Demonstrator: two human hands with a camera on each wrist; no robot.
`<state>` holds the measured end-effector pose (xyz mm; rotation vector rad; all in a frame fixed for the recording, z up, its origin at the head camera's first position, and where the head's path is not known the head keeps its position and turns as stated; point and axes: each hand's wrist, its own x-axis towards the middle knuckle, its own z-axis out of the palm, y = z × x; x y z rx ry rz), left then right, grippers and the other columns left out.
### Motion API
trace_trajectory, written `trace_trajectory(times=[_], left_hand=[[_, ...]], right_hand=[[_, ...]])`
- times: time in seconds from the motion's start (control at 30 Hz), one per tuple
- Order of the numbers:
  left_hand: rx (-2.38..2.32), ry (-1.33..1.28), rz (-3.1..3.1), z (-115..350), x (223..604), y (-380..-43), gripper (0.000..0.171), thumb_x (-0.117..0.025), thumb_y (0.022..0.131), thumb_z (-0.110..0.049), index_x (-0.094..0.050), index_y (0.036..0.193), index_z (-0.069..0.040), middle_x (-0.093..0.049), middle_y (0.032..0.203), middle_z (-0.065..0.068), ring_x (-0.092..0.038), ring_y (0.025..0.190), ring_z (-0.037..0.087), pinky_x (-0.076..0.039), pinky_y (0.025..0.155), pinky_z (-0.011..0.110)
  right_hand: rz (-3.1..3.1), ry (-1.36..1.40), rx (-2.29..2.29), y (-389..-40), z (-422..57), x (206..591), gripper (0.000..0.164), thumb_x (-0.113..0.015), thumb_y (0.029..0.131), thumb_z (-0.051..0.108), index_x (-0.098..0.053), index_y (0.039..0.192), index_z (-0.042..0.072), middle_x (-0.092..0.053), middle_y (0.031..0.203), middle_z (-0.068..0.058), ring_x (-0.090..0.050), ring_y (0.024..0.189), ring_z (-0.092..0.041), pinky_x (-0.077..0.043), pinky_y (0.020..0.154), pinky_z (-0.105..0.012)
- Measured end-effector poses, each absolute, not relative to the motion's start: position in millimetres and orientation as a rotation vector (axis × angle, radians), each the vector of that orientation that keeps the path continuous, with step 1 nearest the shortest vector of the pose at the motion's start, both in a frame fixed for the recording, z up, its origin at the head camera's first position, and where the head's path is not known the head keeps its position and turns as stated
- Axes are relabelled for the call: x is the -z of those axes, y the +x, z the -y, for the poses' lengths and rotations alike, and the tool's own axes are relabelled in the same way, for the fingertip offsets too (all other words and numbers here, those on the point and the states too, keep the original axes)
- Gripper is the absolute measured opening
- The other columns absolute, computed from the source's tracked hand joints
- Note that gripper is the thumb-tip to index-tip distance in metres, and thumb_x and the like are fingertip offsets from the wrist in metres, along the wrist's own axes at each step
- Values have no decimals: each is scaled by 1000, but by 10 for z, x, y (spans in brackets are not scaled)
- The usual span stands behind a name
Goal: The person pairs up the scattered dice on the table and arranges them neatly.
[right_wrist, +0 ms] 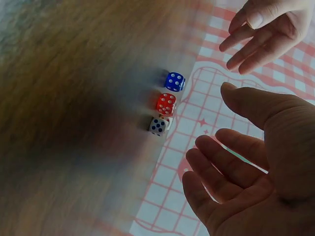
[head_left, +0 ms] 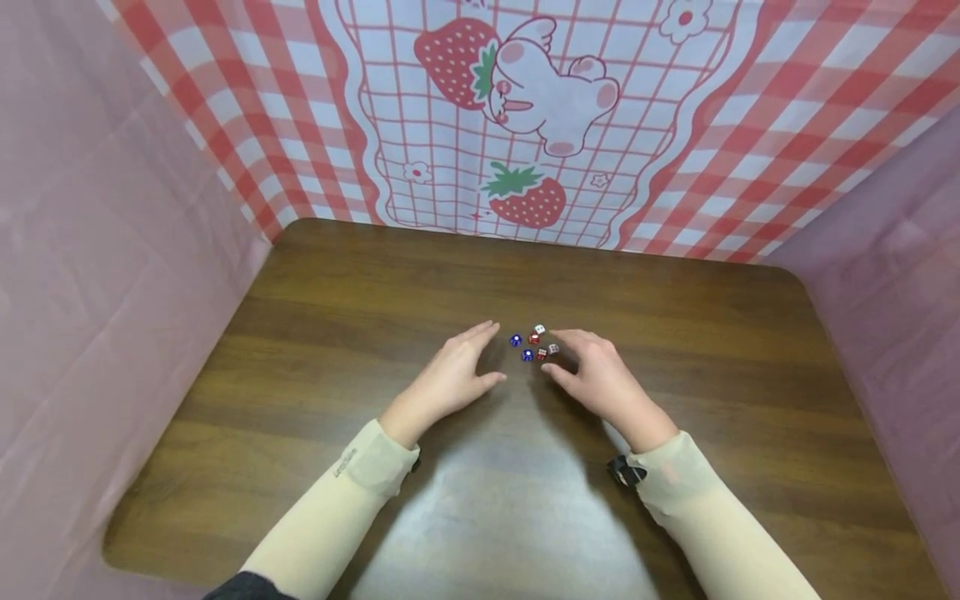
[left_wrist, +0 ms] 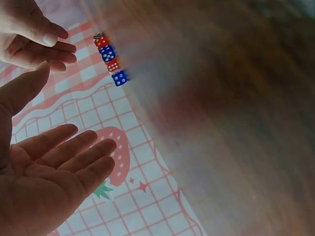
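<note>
Several small dice lie in a loose cluster on the wooden table: two blue dice (head_left: 528, 355) on the left, two red dice (head_left: 542, 354) in the middle, and two white dice (head_left: 553, 349) along the right and far side. My left hand (head_left: 453, 371) stands to the left of them, fingers fairly straight and thumb spread, with nothing in it. On the other side, my right hand (head_left: 600, 375) has its fingertips and thumb close beside the white and red dice, also holding nothing. In the wrist views the two palms face each other across the cluster.
The brown wooden table (head_left: 360, 287) has rounded corners. Behind it hangs a red-and-white checked cloth (head_left: 450, 142) printed with strawberries and a rabbit-like figure. Pink cloth (head_left: 97, 275) lines the left and right sides. A black strap (head_left: 627, 472) shows at the right wrist.
</note>
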<state>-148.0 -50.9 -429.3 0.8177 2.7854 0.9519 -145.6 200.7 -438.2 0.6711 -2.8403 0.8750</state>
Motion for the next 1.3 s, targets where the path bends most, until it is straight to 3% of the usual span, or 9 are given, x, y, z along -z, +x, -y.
trace_trajectory(times=[0.5,0.9,1.3], left_hand=[[-907,711,-2756,380,4241,-1528,68,-81,88,-15,-49,142,11,-52,143,26,-48,134,37,-33,113,42],[-816,601,-2734,239,4225,-1612,50,-78,90,-13,-61,132,8,-63,131,21,-57,125,35,-42,106,41],[-762,593,-2773,200,4240,-1642,42,-80,87,-12,-68,124,5,-69,121,17,-63,116,32,-47,100,40]], right_hand=[[2864,723,-894,-1587,-1889,4482,34,-83,86,12,-72,116,-1,-71,110,-15,-66,102,-31,-51,92,-48],[2923,758,-807,-1669,-1773,4530,33,-82,86,11,-73,115,-3,-70,112,-18,-64,105,-36,-48,95,-50],[2957,759,-670,-1750,-1720,4544,23,-82,85,10,-76,106,1,-71,101,-11,-62,95,-32,-49,87,-47]])
